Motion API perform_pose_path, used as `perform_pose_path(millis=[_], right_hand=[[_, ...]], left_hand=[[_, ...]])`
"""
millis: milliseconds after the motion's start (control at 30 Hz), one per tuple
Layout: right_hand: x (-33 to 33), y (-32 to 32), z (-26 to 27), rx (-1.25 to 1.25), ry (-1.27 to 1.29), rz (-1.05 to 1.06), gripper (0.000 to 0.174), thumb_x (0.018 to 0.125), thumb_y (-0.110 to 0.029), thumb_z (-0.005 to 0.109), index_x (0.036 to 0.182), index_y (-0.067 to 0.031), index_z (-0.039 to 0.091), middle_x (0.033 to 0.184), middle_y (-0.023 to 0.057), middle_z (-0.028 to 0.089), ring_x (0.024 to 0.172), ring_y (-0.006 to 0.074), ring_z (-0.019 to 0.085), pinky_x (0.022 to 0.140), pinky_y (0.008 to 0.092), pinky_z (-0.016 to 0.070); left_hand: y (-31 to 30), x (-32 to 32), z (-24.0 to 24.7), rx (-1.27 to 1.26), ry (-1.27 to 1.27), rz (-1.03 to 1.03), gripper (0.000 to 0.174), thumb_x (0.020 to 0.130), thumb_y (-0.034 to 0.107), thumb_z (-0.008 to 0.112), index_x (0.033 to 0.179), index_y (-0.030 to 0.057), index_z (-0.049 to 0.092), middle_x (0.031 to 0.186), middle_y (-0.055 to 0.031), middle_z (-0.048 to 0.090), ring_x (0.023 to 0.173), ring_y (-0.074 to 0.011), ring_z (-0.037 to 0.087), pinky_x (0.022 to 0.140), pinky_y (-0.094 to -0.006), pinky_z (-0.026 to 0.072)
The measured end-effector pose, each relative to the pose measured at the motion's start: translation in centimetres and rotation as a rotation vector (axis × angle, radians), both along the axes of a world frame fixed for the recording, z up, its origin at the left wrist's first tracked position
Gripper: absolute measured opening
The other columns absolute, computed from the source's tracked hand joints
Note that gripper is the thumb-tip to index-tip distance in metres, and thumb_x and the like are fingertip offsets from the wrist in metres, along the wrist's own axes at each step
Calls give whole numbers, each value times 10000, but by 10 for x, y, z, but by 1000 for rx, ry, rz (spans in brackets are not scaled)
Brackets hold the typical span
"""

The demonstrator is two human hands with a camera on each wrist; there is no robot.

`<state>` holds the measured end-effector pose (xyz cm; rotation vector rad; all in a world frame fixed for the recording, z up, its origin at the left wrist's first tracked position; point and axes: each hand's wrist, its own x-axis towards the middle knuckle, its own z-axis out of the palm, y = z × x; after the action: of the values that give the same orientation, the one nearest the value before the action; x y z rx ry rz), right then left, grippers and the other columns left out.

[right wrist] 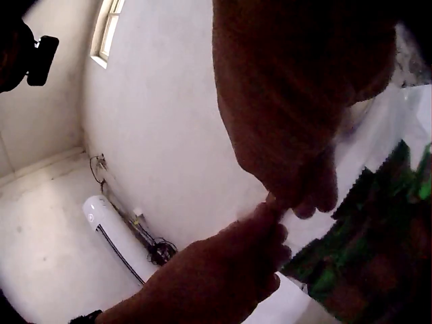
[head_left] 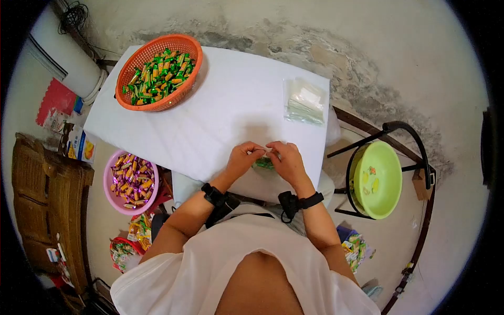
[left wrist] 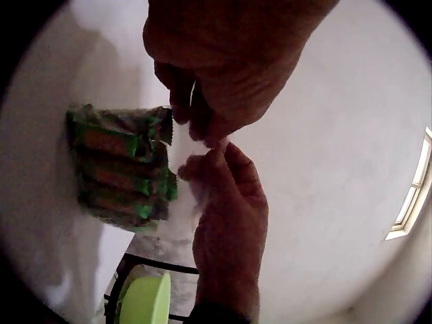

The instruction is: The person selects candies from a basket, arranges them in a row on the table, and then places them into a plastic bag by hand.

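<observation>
A clear bag of several green-wrapped snacks (left wrist: 111, 169) hangs at the near edge of the white table, below both hands. The left hand (head_left: 243, 159) pinches the bag's clear top from one side, its fingers bent. From the other side the right hand (head_left: 287, 161) pinches the same plastic, and the fingertips of both hands nearly meet. In the right wrist view the green packets (right wrist: 378, 250) lie close beside the hands, dark and partly cut off by the frame.
An orange basket (head_left: 194, 79) of green-wrapped snacks and a stack of clear bags (head_left: 305, 102) are on the white table (head_left: 236, 73). A pink basin (head_left: 108, 181) of purple-wrapped snacks stands left; a green basin (head_left: 388, 181) sits on a black-framed chair at right.
</observation>
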<state>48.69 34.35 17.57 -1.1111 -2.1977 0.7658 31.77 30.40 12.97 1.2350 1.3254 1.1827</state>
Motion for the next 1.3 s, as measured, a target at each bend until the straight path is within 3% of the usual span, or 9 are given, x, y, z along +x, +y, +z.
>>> perform_pose_path(millis=[133, 267, 333, 433, 667, 733, 833, 1167, 1300], right_hand=[[11, 0, 2, 88, -98, 37, 57, 799, -103, 638, 848, -76, 627, 819, 76, 644, 785, 263, 594, 821, 402, 388], [16, 2, -4, 87, -37, 41, 35, 791, -110, 636, 799, -77, 629, 820, 77, 631, 790, 268, 587, 801, 397, 388], [16, 1, -1, 103, -34, 40, 32, 787, -108, 635, 796, -77, 630, 816, 76, 628, 788, 269, 584, 792, 397, 387], [14, 0, -2, 130, -36, 44, 32, 784, -107, 634, 792, -76, 631, 806, 76, 623, 783, 269, 580, 778, 396, 385], [26, 2, 1, 48, -91, 11, 51, 791, -125, 629, 781, -75, 632, 800, 77, 622, 786, 272, 582, 785, 395, 379], [27, 3, 1, 54, -98, 14, 51, 791, -126, 632, 793, -76, 632, 809, 77, 625, 792, 273, 583, 791, 396, 379], [27, 4, 2, 70, -88, 20, 63, 789, -131, 642, 821, -78, 628, 826, 74, 628, 805, 271, 586, 800, 395, 379], [45, 7, -5, 52, -63, 17, 83, 787, -136, 658, 829, -80, 614, 816, 67, 618, 798, 270, 579, 792, 393, 371], [45, 7, -8, 63, -45, 1, 69, 796, -136, 646, 808, -76, 613, 799, 73, 611, 789, 272, 575, 786, 392, 368]], left_hand=[[0, -1, -1, 53, 151, 62, 88, 820, 98, 665, 881, 42, 694, 809, -62, 650, 741, -137, 601, 678, -269, 469], [2, -1, -2, 122, 117, 8, 111, 855, 129, 654, 917, 41, 683, 821, -38, 633, 774, -107, 567, 687, -252, 449], [3, -1, 8, 279, 205, -49, 108, 836, 125, 668, 906, 47, 693, 826, -54, 644, 772, -147, 585, 689, -272, 461], [7, 0, 23, 164, 370, -126, 96, 820, 124, 678, 885, 60, 704, 818, -69, 649, 775, -184, 597, 699, -287, 472], [8, -2, 11, 185, 370, -76, 81, 806, 132, 688, 855, 72, 711, 782, -71, 645, 768, -192, 603, 696, -299, 475], [8, -1, 16, 222, 345, -80, 69, 774, 91, 687, 822, 43, 699, 754, -100, 634, 710, -237, 596, 649, -333, 471], [14, -1, 24, 331, 503, -119, 72, 778, 92, 685, 823, 38, 697, 747, -109, 639, 696, -242, 599, 634, -331, 471], [14, -3, 17, 297, 442, -119, 80, 777, 107, 688, 802, 31, 692, 748, -118, 646, 673, -265, 600, 606, -352, 469], [16, -3, 21, 352, 593, -131, 96, 760, 134, 704, 833, 72, 695, 771, -83, 637, 760, -247, 596, 697, -356, 440]])
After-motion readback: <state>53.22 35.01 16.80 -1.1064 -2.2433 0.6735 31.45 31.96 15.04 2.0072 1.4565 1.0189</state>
